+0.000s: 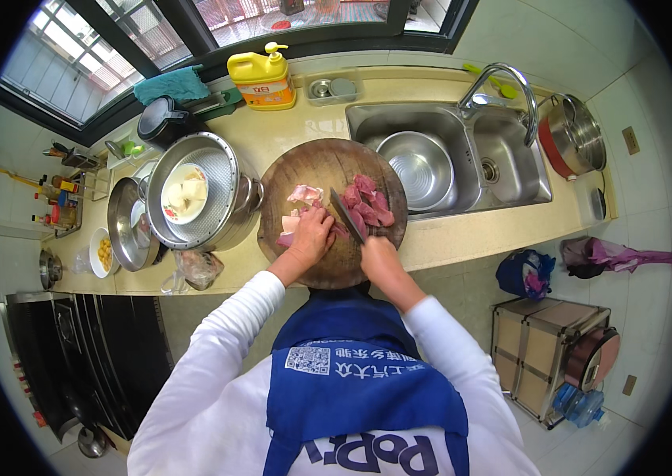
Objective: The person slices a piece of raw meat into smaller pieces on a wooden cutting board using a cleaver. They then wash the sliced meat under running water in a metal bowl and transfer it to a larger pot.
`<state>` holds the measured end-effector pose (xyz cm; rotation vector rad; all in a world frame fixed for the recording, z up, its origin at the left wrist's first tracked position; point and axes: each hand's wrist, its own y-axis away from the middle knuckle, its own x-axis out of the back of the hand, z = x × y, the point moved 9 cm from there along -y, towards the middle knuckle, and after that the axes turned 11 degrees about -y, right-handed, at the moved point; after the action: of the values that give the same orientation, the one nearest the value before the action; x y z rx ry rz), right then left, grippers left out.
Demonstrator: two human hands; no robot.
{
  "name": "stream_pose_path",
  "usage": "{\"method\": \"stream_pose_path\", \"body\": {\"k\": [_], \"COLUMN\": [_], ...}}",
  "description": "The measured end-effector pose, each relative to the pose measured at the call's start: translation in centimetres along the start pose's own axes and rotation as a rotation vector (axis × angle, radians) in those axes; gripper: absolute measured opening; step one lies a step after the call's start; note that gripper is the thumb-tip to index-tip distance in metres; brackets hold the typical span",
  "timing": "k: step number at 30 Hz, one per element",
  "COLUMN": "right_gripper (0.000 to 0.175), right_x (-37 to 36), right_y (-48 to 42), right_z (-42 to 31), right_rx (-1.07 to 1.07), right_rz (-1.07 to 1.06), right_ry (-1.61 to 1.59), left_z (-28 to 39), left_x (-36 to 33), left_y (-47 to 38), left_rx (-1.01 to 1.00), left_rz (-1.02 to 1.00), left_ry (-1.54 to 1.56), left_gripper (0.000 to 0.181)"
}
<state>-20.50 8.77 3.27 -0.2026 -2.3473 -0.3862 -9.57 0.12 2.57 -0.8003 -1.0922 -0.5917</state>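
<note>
A round wooden chopping board (312, 157) lies at the counter's front edge. My right hand (380, 259) grips a kitchen knife (346, 215), its dark blade pointing away from me. Left of the blade, my left hand (313, 232) presses on raw meat (286, 239), fingers curled near the knife. Beneath that hand much of the meat is hidden. Cut pieces of red meat (374, 205) form a pile to the right of the blade. Above my left fingers rests a paler, fatty piece (305, 193).
Left of the board stands a steel steamer pot (229, 160) with a bowl (201, 205) inside. A plastic bag (199, 269) lies before it. On the right, the double sink (473, 190) holds a metal basin (419, 169). A yellow detergent jug (261, 80) stands at the back.
</note>
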Motion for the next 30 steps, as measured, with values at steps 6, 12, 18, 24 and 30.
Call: {"method": "stream_pose_path", "body": {"k": [6,12,18,24,30], "right_gripper": [0.029,0.029,0.03,0.037,0.038], "right_x": [1.0,3.3,5.0,4.6,7.6], "right_y": [7.2,6.3,0.9,-3.1,-10.1], "right_z": [4.2,3.3,0.9,-0.5,-2.0], "right_rx": [-0.149,0.033,0.024,-0.09,0.079], "right_rz": [-0.086,-0.015,-0.09,-0.387,-0.289], "right_ry": [0.011,-0.138,-0.689,-0.984,-0.722], "left_z": [-1.7,-4.1,-5.0,-4.4,-3.8], "left_x": [3.0,4.7,5.0,6.1,7.7], "left_y": [-0.6,0.2,1.9,3.8,5.5], "left_rx": [0.168,0.36,0.423,0.5,0.552], "left_rz": [0.163,0.191,0.219,0.243,0.266], "left_ry": [0.032,-0.003,0.08,0.094,0.072], "left_gripper": [0.035,0.035,0.026,0.039,0.039]}}
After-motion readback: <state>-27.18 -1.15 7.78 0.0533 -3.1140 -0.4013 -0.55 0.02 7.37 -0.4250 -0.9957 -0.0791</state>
